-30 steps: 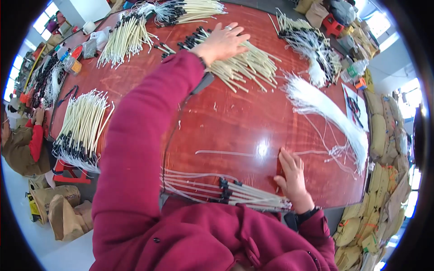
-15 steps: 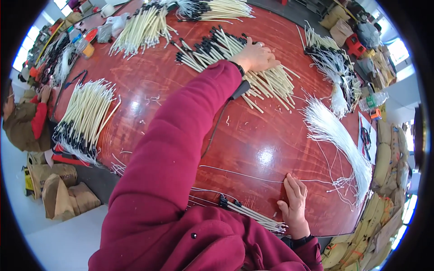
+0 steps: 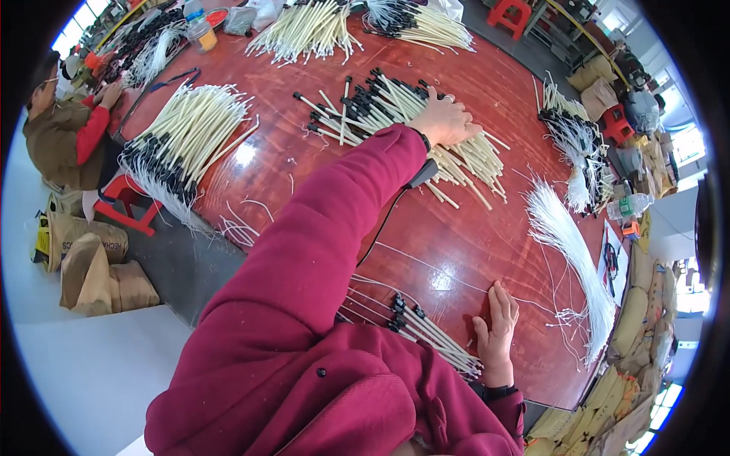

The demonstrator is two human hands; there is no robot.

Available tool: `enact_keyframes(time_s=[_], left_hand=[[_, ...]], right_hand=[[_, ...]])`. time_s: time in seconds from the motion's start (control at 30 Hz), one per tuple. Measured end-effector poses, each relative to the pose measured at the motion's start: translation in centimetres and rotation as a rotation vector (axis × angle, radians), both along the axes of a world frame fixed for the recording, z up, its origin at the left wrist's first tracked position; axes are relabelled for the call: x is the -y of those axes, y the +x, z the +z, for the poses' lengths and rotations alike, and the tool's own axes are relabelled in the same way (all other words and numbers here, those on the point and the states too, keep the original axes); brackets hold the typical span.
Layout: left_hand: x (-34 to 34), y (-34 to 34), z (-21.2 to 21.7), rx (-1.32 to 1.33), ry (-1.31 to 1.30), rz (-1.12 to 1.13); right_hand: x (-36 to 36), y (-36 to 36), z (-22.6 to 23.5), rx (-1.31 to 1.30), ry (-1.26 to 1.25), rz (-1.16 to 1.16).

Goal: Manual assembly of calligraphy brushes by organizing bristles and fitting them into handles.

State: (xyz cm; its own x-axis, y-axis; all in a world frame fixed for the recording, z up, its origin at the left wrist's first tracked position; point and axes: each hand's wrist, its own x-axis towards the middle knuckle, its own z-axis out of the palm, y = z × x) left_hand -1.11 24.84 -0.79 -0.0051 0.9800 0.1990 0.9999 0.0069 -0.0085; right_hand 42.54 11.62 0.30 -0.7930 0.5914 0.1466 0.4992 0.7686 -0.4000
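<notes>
Rods (image 3: 473,161), slim, cream and black-ended, heaped on glossy red table (image 3: 487,235) under spread left hand (image 3: 446,120), any grip hidden, look light, stiffish, best grasped mid-shaft; right hand (image 3: 498,327) loosely open, fingertips by thin white cord (image 3: 426,264).

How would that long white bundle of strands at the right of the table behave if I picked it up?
The white bundle would probably flop, since its strands look thin and its far end fans out. The loose strands curling beside it might trail or tangle.
</notes>
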Motion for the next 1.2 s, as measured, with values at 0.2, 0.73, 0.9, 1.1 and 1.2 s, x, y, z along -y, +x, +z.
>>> enact_keyframes(time_s=[0.2,0.73,0.9,1.1,1.2], left_hand=[[2.3,0.7,2.7,0.043,0.306,-0.059],[23.2,-9.3,1.3,-0.056,0.257,-0.197],[20.7,-11.2,1.9,-0.014,0.306,-0.313],[18.0,-9.0,10.0,0.447,0.773,-0.15],[16.8,-4.9,12.4,0.339,0.973,-0.296]], right_hand=[[0.4,0.4,0.0,0.008,0.004,-0.009],[0.4,-0.1,-0.9,-0.044,0.063,-0.015],[0.8,0.0,-1.1,-0.034,0.094,-0.009],[1.1,-0.5,-0.5,-0.005,0.064,-0.026],[1.3,-0.8,-0.4,-0.011,0.048,-0.062]])
